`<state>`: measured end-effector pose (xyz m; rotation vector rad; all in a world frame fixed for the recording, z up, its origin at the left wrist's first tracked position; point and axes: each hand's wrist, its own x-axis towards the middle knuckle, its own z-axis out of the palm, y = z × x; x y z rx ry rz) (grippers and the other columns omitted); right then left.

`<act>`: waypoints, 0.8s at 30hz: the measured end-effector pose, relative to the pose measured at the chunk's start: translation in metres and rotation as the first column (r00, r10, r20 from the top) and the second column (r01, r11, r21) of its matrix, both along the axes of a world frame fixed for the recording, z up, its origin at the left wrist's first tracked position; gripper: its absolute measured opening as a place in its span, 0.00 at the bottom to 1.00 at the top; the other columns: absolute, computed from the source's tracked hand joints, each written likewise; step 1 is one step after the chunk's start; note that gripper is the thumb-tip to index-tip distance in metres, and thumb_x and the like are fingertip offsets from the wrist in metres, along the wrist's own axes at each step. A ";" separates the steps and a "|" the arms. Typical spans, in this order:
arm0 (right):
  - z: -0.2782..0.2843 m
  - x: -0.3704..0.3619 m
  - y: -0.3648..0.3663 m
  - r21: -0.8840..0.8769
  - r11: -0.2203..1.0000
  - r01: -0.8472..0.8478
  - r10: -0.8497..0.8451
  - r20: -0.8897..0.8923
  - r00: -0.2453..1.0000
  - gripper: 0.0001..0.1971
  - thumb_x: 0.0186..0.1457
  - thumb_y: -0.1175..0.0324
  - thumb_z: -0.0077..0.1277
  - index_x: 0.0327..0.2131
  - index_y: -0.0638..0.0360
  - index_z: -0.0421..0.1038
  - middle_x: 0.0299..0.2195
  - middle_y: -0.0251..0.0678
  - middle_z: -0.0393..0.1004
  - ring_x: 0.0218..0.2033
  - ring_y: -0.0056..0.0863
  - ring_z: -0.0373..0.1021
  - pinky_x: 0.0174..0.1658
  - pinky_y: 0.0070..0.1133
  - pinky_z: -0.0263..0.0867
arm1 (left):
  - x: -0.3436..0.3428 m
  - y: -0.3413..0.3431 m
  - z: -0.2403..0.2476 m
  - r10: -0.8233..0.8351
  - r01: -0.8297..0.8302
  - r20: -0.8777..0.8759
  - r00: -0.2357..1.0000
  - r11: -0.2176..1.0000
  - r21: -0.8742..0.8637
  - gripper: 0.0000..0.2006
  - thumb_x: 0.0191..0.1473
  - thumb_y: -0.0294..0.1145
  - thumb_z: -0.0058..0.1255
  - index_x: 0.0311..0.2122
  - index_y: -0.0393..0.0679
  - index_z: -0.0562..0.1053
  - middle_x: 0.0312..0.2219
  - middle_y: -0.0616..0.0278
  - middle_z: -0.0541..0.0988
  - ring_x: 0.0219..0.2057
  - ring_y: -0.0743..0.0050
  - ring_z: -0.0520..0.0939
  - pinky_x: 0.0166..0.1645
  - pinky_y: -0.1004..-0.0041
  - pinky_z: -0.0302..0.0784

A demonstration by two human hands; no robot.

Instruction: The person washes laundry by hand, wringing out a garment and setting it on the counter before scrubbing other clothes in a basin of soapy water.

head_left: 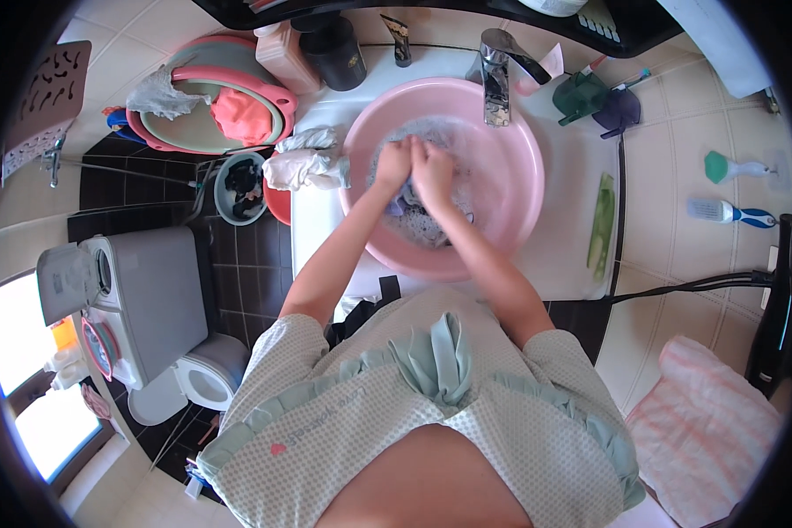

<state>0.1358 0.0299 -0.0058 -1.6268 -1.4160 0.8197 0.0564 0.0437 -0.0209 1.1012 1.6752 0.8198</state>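
Observation:
A pink basin of soapy water stands on the white sink counter under the chrome faucet. Inside it, wet lavender and dark cloth shows among the suds, partly hidden by my hands and wrists. My left hand and my right hand are pressed together over the left half of the basin, fingers curled in. The cloth comes out from beneath them, and both hands appear closed on it. How much fabric is between the fingers is hidden.
White wet cloth lies at the counter's left edge, beside the basin. Behind are a black container, a pink bottle and a small tube. A green strip lies at right, near cups holding toothbrushes. A bucket of dark clothes stands left.

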 end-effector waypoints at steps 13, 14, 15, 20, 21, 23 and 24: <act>0.013 0.005 0.023 -0.018 0.999 -0.037 0.038 0.096 0.995 0.14 0.49 0.63 0.40 0.18 0.62 0.67 0.15 0.48 0.67 0.20 0.46 0.66 0.26 0.36 0.60 | 0.000 -0.011 0.004 0.121 -0.075 0.376 0.919 0.988 -0.136 0.18 0.52 0.38 0.37 0.35 0.31 0.70 0.29 0.54 0.75 0.30 0.70 0.74 0.34 0.72 0.68; 0.010 0.002 0.019 0.067 0.997 -0.041 0.032 0.137 0.990 0.14 0.49 0.63 0.40 0.18 0.62 0.67 0.15 0.48 0.67 0.20 0.46 0.66 0.25 0.36 0.60 | -0.004 -0.011 -0.001 0.135 -0.086 0.376 0.917 0.986 -0.145 0.17 0.52 0.38 0.36 0.34 0.32 0.71 0.31 0.55 0.74 0.33 0.71 0.74 0.36 0.72 0.68; 0.012 -0.003 0.012 0.146 0.988 -0.052 0.025 0.181 0.983 0.14 0.49 0.63 0.41 0.18 0.61 0.67 0.15 0.48 0.67 0.20 0.46 0.66 0.24 0.35 0.60 | -0.007 -0.009 0.006 0.137 -0.087 0.376 0.916 0.985 -0.147 0.17 0.52 0.38 0.36 0.34 0.32 0.71 0.31 0.55 0.74 0.33 0.71 0.74 0.36 0.72 0.68; 0.002 0.006 0.026 0.123 0.990 -0.063 0.043 0.162 0.986 0.15 0.49 0.60 0.41 0.17 0.60 0.67 0.17 0.47 0.68 0.21 0.47 0.66 0.25 0.35 0.61 | -0.002 -0.017 0.018 0.158 -0.023 0.515 0.843 0.965 -0.260 0.18 0.53 0.41 0.35 0.39 0.37 0.69 0.32 0.57 0.73 0.34 0.73 0.73 0.37 0.73 0.68; -0.001 0.012 0.029 0.126 0.990 -0.061 0.040 0.162 0.986 0.15 0.49 0.60 0.41 0.17 0.60 0.67 0.17 0.47 0.68 0.21 0.47 0.66 0.25 0.35 0.61 | -0.001 -0.020 0.018 0.159 -0.010 0.543 0.825 0.964 -0.267 0.18 0.53 0.41 0.35 0.38 0.37 0.70 0.32 0.58 0.74 0.33 0.74 0.73 0.37 0.74 0.68; -0.007 0.025 0.035 -0.005 0.999 -0.054 0.054 0.213 0.975 0.17 0.48 0.58 0.42 0.17 0.62 0.67 0.17 0.47 0.67 0.22 0.47 0.65 0.25 0.34 0.60 | -0.005 -0.022 0.020 0.144 0.031 0.571 0.808 0.958 -0.285 0.18 0.52 0.42 0.37 0.39 0.37 0.70 0.31 0.59 0.74 0.34 0.75 0.73 0.38 0.74 0.67; -0.009 0.031 0.036 -0.063 0.996 -0.067 0.077 0.189 0.979 0.20 0.47 0.55 0.44 0.18 0.64 0.67 0.16 0.46 0.67 0.22 0.45 0.66 0.26 0.33 0.59 | -0.007 -0.022 0.020 0.133 0.023 0.545 0.828 0.962 -0.271 0.18 0.52 0.42 0.38 0.38 0.37 0.69 0.31 0.57 0.74 0.34 0.71 0.73 0.39 0.72 0.67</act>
